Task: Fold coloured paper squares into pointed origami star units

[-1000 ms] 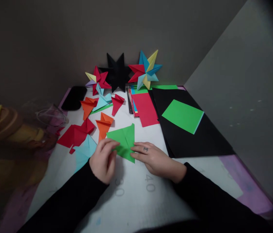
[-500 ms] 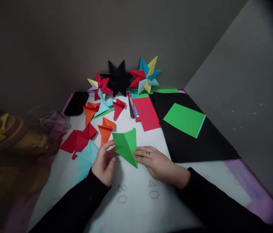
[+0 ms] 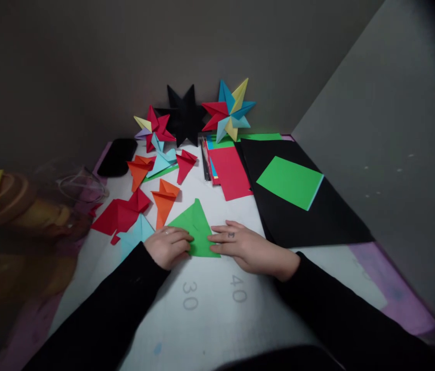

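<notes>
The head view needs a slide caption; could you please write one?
Left hand and right hand on creased green paper, with a black star standing farther back.

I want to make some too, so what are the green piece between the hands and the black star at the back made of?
Green piece: looks like matte coloured paper, with straight edges and creases.
Black star: probably paper or thin card, dull black with sharp points; too dark to be sure.
</notes>
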`<state>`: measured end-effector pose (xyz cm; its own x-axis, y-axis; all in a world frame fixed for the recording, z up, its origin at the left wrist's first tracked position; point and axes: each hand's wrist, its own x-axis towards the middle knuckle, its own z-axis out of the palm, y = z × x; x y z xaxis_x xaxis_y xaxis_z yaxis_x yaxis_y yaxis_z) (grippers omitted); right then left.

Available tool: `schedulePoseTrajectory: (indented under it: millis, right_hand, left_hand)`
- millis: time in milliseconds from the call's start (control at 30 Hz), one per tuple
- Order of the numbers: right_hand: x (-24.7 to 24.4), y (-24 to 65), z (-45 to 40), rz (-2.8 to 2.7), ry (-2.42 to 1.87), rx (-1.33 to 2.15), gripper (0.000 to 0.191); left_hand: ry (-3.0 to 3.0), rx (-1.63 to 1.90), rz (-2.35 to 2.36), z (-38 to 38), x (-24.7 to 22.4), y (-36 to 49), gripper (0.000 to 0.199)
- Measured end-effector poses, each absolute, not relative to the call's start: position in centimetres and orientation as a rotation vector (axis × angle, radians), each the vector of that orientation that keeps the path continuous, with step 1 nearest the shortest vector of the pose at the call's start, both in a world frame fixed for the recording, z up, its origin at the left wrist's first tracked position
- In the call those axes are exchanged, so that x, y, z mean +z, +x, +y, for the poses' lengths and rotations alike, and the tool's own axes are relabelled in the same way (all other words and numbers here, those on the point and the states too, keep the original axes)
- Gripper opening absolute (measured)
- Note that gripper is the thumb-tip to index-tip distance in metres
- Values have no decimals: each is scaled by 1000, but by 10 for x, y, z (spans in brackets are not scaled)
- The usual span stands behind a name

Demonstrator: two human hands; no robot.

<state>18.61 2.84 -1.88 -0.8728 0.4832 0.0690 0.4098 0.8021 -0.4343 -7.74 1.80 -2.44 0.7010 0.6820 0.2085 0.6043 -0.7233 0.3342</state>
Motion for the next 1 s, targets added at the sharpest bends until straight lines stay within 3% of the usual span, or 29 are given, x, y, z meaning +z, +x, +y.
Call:
schedulePoseTrajectory:
  millis: [167,467,800,1000]
  right_hand:
    - [-14,186,29,-2865,-691,610,52]
    - [-25,187,19,-2880,-621,417,47]
    - [-38,185,18,-2707,-616,548,51]
    - [-35,184,18,-2711,-594,547,41]
  left_hand:
    - [2457,509,1100,31,-26,-80,28]
    - [2463,-138,1387,65,-9,-48,21]
    - [2347,-89,1456,68,-18,-52,23]
    - [2327,-72,1490,69,-18,-48,28]
